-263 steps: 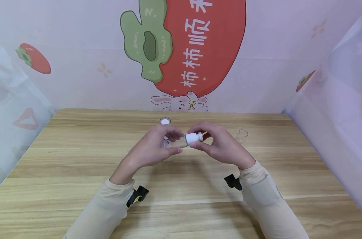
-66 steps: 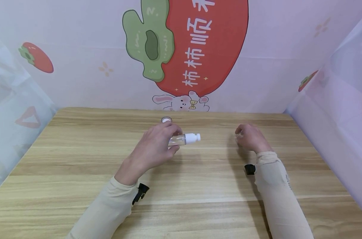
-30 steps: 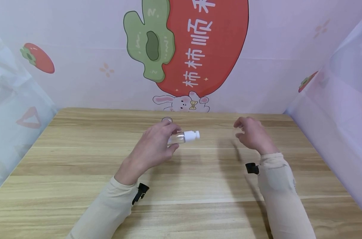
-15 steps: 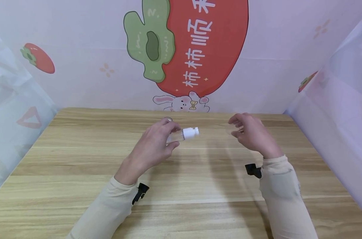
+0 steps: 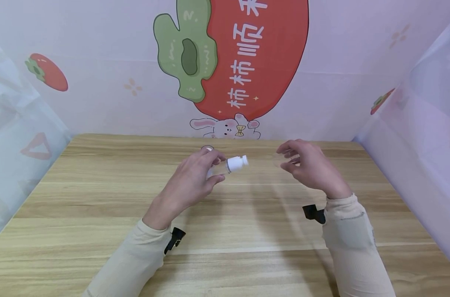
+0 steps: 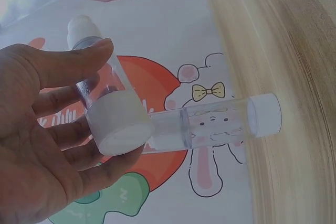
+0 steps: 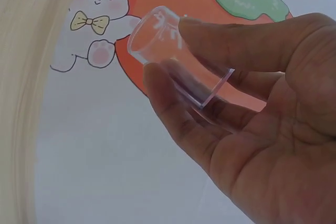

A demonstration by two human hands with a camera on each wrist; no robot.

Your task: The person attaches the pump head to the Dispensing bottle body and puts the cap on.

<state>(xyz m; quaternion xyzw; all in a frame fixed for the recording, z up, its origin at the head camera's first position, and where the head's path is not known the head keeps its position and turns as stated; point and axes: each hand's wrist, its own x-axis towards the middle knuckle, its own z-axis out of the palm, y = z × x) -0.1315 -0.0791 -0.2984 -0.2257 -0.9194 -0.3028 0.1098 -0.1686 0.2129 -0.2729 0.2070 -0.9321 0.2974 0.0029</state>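
My left hand (image 5: 189, 181) grips a clear pump bottle (image 5: 232, 164) between thumb and fingers, its white pump end tilted up and to the right. The left wrist view shows the same bottle's white base (image 6: 118, 124) near the fingertips. My right hand (image 5: 312, 169) pinches a small clear cap (image 7: 173, 56), its wide mouth facing away from the palm. That cap is faint in the head view, a short gap to the right of the pump. Behind my left hand stands a second clear bottle (image 6: 210, 124) with a white base, mostly hidden in the head view.
A wooden table (image 5: 225, 247) lies under both hands. At its far edge rises a printed cloth backdrop (image 5: 110, 103), and cloth also hangs along the left and right sides.
My right hand left the pump, took the clear cap from the table at the right, and has carried it left towards the bottle. The held bottle's pump end has tipped upward.
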